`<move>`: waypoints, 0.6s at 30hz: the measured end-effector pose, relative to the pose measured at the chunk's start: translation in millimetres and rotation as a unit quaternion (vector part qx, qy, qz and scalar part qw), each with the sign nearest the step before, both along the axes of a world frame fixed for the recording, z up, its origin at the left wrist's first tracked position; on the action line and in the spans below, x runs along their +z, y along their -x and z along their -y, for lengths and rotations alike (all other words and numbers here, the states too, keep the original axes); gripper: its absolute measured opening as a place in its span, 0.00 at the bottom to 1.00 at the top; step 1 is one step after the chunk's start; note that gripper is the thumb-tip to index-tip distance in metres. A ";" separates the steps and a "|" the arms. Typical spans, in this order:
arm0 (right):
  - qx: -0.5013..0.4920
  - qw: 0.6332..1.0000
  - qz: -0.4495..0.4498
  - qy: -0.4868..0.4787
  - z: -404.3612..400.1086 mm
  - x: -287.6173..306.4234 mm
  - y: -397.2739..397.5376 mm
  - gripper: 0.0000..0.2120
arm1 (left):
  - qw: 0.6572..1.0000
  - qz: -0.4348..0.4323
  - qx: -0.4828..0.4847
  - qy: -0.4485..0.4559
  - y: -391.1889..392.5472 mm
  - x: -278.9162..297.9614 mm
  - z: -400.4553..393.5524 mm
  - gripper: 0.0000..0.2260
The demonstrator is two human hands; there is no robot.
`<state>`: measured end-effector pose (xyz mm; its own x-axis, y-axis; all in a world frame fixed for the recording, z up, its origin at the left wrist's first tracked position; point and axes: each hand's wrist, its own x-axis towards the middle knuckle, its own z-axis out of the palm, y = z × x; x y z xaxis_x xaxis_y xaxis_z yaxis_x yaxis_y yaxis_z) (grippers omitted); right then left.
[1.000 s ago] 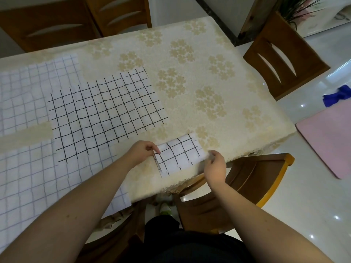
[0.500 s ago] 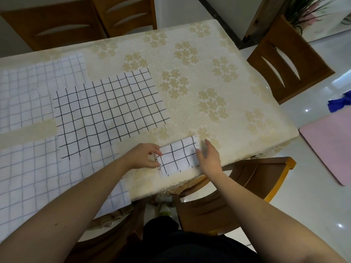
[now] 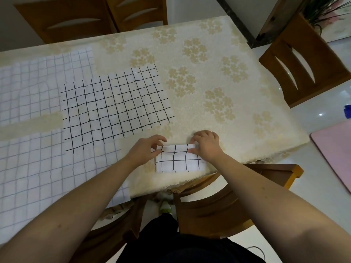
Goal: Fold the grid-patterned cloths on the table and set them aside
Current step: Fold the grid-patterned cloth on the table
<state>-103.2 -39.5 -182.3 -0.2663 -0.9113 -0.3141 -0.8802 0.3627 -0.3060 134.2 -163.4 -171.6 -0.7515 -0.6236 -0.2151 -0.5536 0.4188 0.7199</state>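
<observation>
A small folded white cloth with black grid lines (image 3: 177, 160) lies at the table's near edge. My left hand (image 3: 146, 149) pinches its far left corner. My right hand (image 3: 206, 144) grips its far right corner with curled fingers. An unfolded black-grid cloth (image 3: 114, 107) lies flat in the middle of the table. Two larger pale-grid cloths lie to the left, one at the back (image 3: 41, 82) and one in front (image 3: 43, 175), the front one partly under my left forearm.
The table wears a cream flowered tablecloth (image 3: 218, 88). Wooden chairs stand at the far side (image 3: 76, 18), at the right (image 3: 305, 67) and right below the near edge (image 3: 228, 196). A pink mat (image 3: 336, 154) lies on the floor to the right.
My right hand moved from the cloth's right edge to its far right corner. The small folded cloth is now turned square to the table edge. The left hand stays at the far left corner.
</observation>
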 end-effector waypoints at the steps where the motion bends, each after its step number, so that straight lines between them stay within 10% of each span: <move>1: -0.002 1.000 -0.008 -0.016 1.3 0.8 0.1 0.17 | 1.000 -0.004 0.007 -0.002 -0.2 -0.1 -0.6 0.15; 18: -0.171 0.945 0.274 -0.045 -27.0 -3.5 19.6 0.17 | 0.982 0.054 0.154 -0.100 11.6 -29.5 -2.0 0.06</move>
<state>-122.8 -12.6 -185.7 -0.3161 -0.7644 -0.5620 -0.4249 0.6437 -0.6365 122.7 -161.4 -201.2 -0.5001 -0.7546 -0.4248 -0.7097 0.0761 0.7004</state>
